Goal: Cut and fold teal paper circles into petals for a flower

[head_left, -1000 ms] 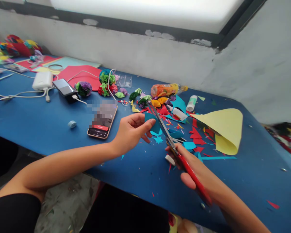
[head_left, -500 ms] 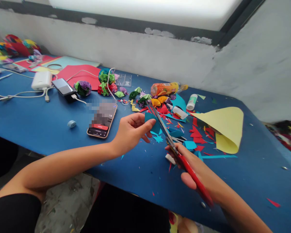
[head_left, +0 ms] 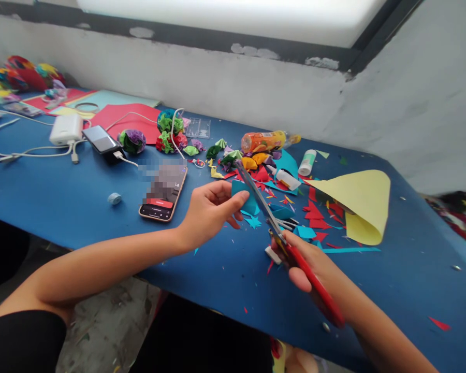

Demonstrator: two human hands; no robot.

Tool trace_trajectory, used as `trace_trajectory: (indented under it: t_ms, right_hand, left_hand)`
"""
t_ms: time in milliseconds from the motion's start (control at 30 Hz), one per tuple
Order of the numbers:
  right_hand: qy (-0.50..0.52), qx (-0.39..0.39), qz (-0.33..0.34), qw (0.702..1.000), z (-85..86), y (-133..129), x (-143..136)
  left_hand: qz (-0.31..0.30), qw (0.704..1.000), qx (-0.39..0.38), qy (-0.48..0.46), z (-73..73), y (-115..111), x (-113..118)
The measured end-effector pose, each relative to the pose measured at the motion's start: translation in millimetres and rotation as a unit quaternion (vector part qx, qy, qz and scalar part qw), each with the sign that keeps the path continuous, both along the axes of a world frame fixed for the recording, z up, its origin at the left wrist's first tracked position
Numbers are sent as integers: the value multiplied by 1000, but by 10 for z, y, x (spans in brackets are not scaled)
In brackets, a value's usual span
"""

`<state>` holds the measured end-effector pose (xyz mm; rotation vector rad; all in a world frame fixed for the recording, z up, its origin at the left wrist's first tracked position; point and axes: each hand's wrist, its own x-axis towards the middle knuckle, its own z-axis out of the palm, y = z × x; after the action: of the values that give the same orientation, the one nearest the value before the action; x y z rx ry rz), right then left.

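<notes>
- Scissors (head_left: 296,258): red handles, long metal blades; held in right hand (head_left: 317,261), slanted, tips pointing forward and leftward.
- Blue paper (head_left: 238,187): small piece, pinched in left hand (head_left: 209,210), just beside the blades; contact with them unclear.

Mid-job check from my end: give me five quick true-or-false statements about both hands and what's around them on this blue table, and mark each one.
1. The right hand holds the red-handled scissors. True.
2. The left hand holds a red paper piece. False: it pinches a blue paper piece.
3. The orange bottle lies on its side. True.
4. The phone with the lit screen lies to the right of the scissors. False: it lies to the left of them.
5. The yellow sheet is curled over. True.
</notes>
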<state>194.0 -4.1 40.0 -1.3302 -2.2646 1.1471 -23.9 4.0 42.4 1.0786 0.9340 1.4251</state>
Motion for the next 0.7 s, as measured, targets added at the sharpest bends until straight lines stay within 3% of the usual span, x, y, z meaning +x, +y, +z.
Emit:
trace_trajectory:
  t_ms: [233,333,433,533,633,700]
  right_hand:
    - [58,-29,-66,996,38,60,60]
    - [87,-31,-115,989,96,73,102]
    - [48,11,-173,984,185,135,176]
    - [-57,99,-229,967,285,236,266]
    - [-162,150,-268,938,355,347,371]
    - [-230,163,-281,917,363,420,462]
  left_hand:
    - [-7,1000,-6,18,-4,18,-2]
    - [-63,996,-3,61,-73,60,8]
    - [-142,977,5,157,-201,105,27]
    - [-148,926,75,338,-313,159,4]
    - [-81,837,140,522,-336,252,-94]
    - [-46,782,133,607,-314,330,-176]
